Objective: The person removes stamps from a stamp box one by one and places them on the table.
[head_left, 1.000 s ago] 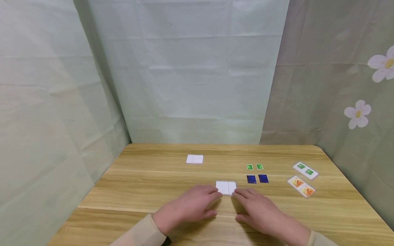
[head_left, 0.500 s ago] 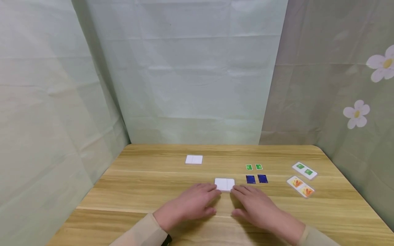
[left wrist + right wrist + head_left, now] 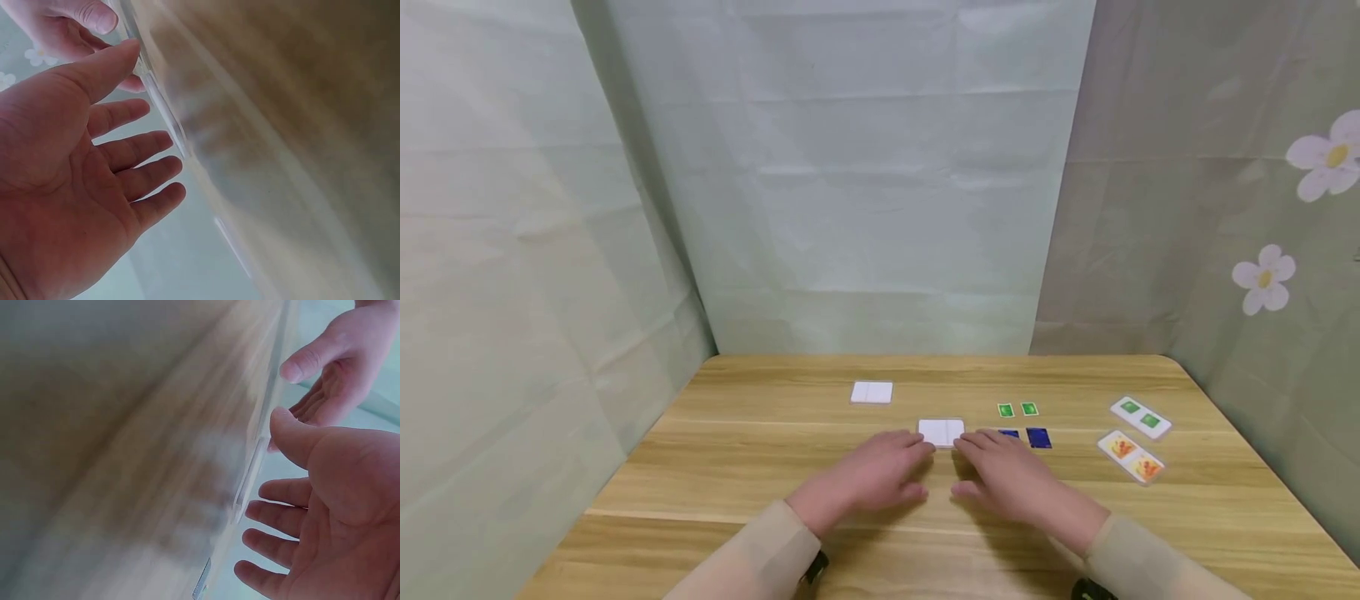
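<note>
In the head view a white card [image 3: 941, 431] with a line down it lies flat near the table's middle. My left hand [image 3: 883, 471] has its fingertips right at the card's near left corner, and my right hand [image 3: 1006, 475] has its own at the near right corner. Both palms face down with the fingers extended. From the left wrist, the left fingers look straight and slightly spread beside the card's thin edge [image 3: 165, 109]. The right wrist view has the right fingers extended the same way. A dark blue tile [image 3: 1009, 433] is partly hidden by the right hand.
Another white card [image 3: 872, 392] lies farther back on the wooden table [image 3: 715, 467]. Two small green tiles [image 3: 1006, 410] and a second blue tile [image 3: 1039, 437] are to the right. Beyond them lie a card with green pictures [image 3: 1141, 417] and one with orange pictures [image 3: 1131, 457].
Both hands have moved away from the body across the table, and the white card has slid forward and slightly left with them. The right hand now overlaps one blue tile.
</note>
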`<action>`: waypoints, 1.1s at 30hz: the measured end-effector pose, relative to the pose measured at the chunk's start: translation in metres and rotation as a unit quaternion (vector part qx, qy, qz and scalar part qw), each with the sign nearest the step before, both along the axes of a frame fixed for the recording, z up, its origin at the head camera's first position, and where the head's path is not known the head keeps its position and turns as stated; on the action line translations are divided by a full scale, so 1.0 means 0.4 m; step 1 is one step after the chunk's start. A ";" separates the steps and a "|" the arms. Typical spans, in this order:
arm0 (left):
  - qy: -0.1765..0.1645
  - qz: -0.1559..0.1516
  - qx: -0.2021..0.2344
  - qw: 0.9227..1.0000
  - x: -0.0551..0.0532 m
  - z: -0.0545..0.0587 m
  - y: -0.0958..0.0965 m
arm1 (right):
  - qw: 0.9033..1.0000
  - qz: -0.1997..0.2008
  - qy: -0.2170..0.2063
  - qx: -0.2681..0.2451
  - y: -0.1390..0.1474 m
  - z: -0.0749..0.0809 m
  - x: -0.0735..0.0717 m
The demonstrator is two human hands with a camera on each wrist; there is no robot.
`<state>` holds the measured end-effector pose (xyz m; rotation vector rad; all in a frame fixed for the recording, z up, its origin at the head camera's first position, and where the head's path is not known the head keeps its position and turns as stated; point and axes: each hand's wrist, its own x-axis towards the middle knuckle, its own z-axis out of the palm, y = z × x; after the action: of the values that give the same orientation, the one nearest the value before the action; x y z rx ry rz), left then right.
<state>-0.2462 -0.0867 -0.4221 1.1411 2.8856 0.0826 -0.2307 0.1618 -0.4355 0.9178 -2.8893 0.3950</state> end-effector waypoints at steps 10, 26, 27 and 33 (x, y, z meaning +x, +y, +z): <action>0.012 0.025 -0.020 0.999 -0.056 -0.002 0.017 | 1.000 -0.015 0.001 0.007 -0.021 0.007 -0.058; 0.015 0.057 -0.027 0.998 -0.142 -0.007 0.031 | 0.998 -0.038 -0.040 0.021 -0.047 0.022 -0.136; 0.013 0.059 -0.027 0.998 -0.147 -0.007 0.032 | 0.998 -0.039 -0.041 0.023 -0.048 0.022 -0.140; 0.005 0.073 -0.024 0.997 -0.168 -0.004 0.036 | 0.997 -0.053 -0.038 0.030 -0.053 0.017 -0.168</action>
<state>-0.3136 -0.0722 -0.4236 0.9254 2.9587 0.0110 -0.2980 0.1405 -0.4287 0.7683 -3.0193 0.3431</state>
